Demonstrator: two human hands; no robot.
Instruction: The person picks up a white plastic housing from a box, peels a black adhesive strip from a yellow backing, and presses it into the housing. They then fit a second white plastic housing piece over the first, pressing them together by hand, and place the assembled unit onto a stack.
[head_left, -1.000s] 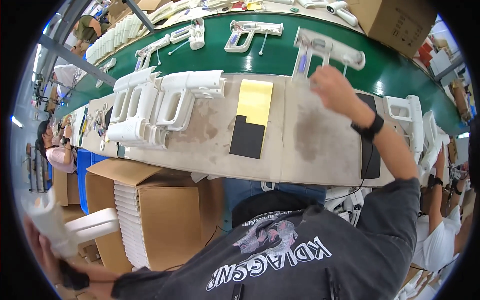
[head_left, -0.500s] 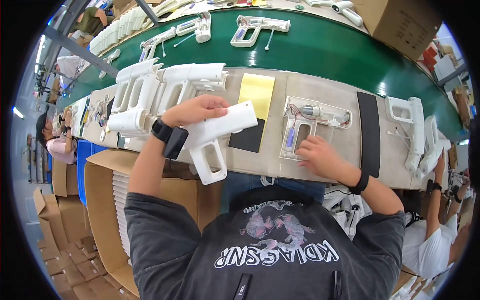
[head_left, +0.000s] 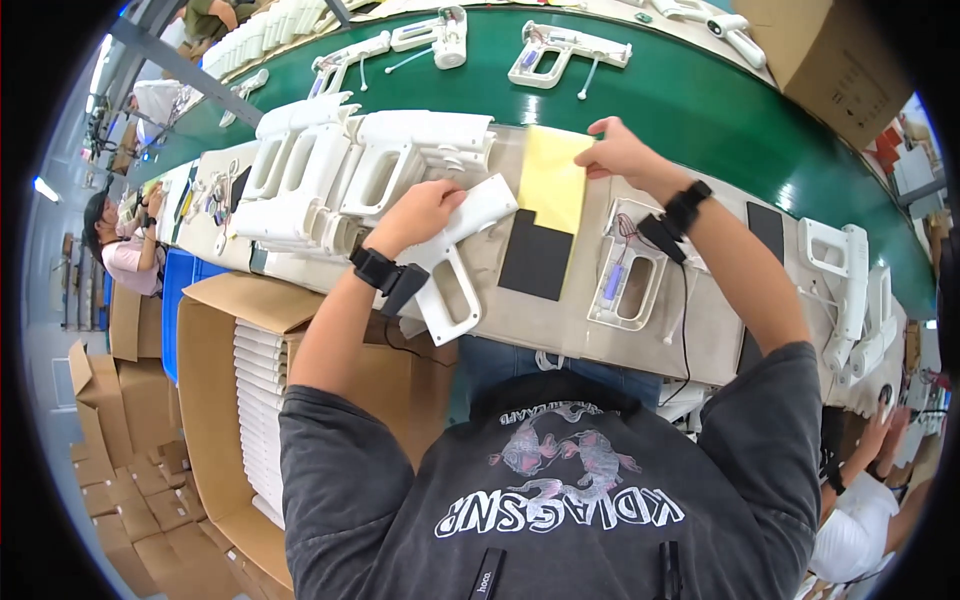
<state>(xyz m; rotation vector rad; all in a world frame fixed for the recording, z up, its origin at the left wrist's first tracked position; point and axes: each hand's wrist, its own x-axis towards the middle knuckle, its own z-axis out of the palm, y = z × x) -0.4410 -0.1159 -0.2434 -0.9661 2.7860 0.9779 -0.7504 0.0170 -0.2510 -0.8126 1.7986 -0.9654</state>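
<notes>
My left hand (head_left: 425,212) is closed round the barrel end of a white plastic gun-shaped shell (head_left: 455,295), its looped handle hanging toward me. My right hand (head_left: 625,160) reaches across the bench, thumb and fingertips pinching the far right edge of a yellow sheet (head_left: 553,180). Under the lower part of that sheet shows a black rectangle (head_left: 537,262). To its right lies an open white shell half (head_left: 598,308) with wires and a purple cylinder (head_left: 613,282) inside; my right forearm and wristband hide its upper part.
Several white shells (head_left: 300,170) are stacked on the bench at left. Beyond runs a green conveyor (head_left: 480,85) carrying open gun-shaped units (head_left: 570,50). A cardboard box (head_left: 215,420) of stacked white parts stands lower left. More white units (head_left: 850,270) lie at right, near another person's hands (head_left: 880,430).
My right hand has left the open shell half and moved up to the yellow sheet's edge. My left hand still holds the white shell. The whole view has shifted a little.
</notes>
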